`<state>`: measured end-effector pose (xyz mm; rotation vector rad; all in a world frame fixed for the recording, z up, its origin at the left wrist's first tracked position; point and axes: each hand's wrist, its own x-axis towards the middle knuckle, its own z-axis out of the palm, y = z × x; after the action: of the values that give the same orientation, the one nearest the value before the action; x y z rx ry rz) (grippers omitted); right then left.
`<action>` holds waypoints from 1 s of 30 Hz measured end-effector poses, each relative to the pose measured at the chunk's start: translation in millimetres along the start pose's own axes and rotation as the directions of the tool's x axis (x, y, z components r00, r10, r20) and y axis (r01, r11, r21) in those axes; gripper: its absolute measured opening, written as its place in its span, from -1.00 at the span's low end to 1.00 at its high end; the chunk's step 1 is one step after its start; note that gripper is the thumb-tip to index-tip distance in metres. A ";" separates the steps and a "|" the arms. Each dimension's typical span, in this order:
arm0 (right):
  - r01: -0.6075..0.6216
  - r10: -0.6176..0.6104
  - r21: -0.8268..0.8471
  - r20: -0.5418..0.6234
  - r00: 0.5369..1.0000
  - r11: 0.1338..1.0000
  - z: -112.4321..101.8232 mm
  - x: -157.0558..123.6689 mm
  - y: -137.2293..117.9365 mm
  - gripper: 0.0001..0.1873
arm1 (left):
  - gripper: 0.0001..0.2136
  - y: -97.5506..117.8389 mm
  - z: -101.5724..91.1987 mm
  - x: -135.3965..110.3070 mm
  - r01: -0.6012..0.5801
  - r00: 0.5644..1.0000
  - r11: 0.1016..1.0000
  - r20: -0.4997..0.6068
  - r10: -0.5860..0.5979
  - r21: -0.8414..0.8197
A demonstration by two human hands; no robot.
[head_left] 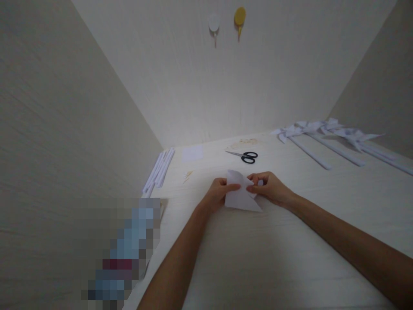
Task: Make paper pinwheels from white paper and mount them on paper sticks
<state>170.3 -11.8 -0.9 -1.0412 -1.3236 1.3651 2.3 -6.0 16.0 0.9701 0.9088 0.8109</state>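
A white paper piece [238, 199] with cut, pointed corners is held between both hands above the table. My left hand [217, 193] pinches its left side, thumb lying on top. On the right, my right hand [266, 186] grips a folded flap of the same paper between thumb and fingers. Just beyond the hands lie scissors [247, 156] with black handles, blades pointing left. Several finished paper pinwheels [309, 127] on white paper sticks rest at the back right. The fingers under the paper are hidden.
White paper sticks [159, 168] are stacked at the left wall. A square paper sheet [192, 152] lies at the back. Toothpick-like slivers [188, 175] sit left of the hands, with small tan bits [247, 142] behind the scissors. A pixelated object [129, 241] stands at the left edge.
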 end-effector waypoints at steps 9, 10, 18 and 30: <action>0.032 -0.014 -0.136 0.135 0.991 0.990 -7.1 1.2 -1.6 -0.73 | -0.87 -1.8 -3.3 -1.4 -0.105 0.994 0.944 0.049 0.094 0.313; 0.035 -0.013 -0.146 0.147 0.989 0.989 -7.7 1.3 -1.9 -0.74 | -0.87 -1.3 -2.9 -2.2 -0.115 0.993 0.941 0.054 0.103 0.319; 0.038 -0.025 -0.141 0.096 0.995 0.989 -7.3 2.4 -0.1 -0.72 | -0.88 -3.1 -1.4 -2.0 -0.155 0.985 0.912 -0.006 0.170 0.380; 0.169 -0.137 0.271 -0.133 0.982 0.948 1.1 1.9 -1.8 -0.88 | -0.80 -2.0 -1.0 11.0 -0.403 0.848 0.892 -0.451 0.279 -0.206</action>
<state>168.9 -10.2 1.0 -0.7927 -1.0673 1.3121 6.1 3.3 11.0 0.7143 0.9445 1.4611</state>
